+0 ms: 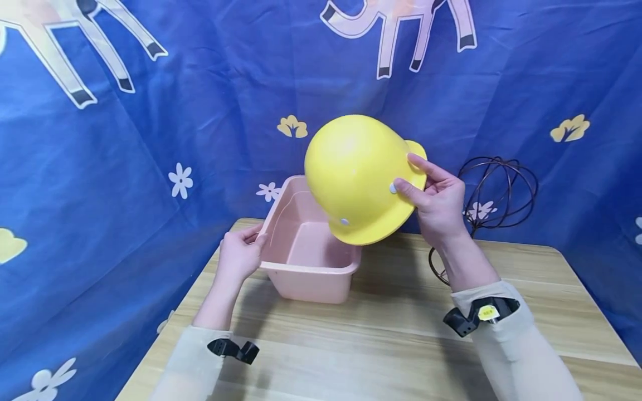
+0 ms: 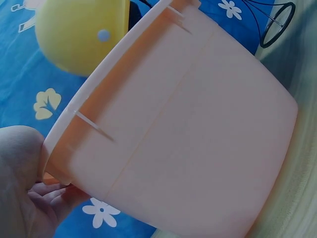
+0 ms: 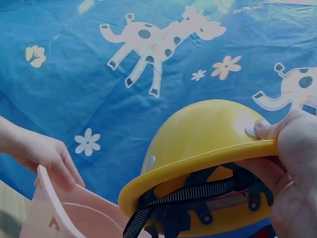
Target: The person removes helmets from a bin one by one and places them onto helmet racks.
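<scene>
nearest are two pale sleeves (image 1: 516, 351) with black mounts (image 1: 233, 350) at the wrists; beyond them, the left hand (image 1: 239, 255) grips the left rim of a pink tub (image 1: 311, 285), fingers closed in around the edge; the right hand (image 1: 442, 206) pinches the brim of a yellow helmet (image 1: 358, 172), its thumb on the outer shell beside a white rivet (image 1: 393, 188) and some fingers tucked under the brim.

the relation that counts is helmet to tub: the helmet is held up in the air, to the left of the right fingers, overlapping the tub's right and far part in the head view; the dome leans left and up, the brim slants down to the lower left, and a striped strap (image 3: 198, 194) hangs from the hollow; the tub's long axis runs away from the person, its mouth facing up; the right hand is the nearer to the helmet, the left to the tub; the tub's right rim seems the likeliest obstacle, though whether the helmet touches it cannot be told.

below lies the wooden table (image 1: 351, 356); right of the helmet, behind the right hand, is a dark wire frame (image 1: 509, 192); farthest hangs a blue printed cloth (image 1: 210, 122).
</scene>
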A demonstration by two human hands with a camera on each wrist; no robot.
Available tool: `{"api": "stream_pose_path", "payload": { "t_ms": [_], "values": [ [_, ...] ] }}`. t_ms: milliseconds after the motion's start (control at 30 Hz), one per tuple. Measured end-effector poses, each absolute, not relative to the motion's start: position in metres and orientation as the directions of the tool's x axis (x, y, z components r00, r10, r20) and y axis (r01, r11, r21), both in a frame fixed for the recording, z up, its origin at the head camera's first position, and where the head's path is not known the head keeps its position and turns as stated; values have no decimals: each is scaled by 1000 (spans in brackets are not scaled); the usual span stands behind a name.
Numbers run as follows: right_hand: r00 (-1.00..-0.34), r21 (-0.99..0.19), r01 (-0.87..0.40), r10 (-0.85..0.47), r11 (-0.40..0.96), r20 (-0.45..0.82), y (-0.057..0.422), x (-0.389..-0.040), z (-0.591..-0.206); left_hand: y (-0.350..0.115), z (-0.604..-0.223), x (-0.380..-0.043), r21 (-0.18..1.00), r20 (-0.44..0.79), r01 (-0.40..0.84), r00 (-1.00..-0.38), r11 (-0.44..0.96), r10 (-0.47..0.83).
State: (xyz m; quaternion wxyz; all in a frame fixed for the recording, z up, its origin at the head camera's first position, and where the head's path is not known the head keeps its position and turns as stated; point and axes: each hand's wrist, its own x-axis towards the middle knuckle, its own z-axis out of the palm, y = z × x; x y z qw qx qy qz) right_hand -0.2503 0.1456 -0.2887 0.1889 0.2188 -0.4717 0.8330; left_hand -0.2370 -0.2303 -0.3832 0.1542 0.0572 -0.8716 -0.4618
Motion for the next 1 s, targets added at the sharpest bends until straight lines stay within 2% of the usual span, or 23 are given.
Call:
{"api": "stream_pose_path", "payload": {
  "t_ms": [433,700,1000],
  "values": [
    [-794,-605,-565,169,-561,584,186,-243,-278,-230,-380,-234,825,210,32,-945,564,-253],
    [-794,-523,-562,243,-640,557,213,-239,-271,-229,-377,-233,828,197,24,-947,560,-252],
    [-782,-484,-595,323,-642,533,237,-235,-268,-233,-380,-234,833,191,14,-946,553,-263]
  ]
}}
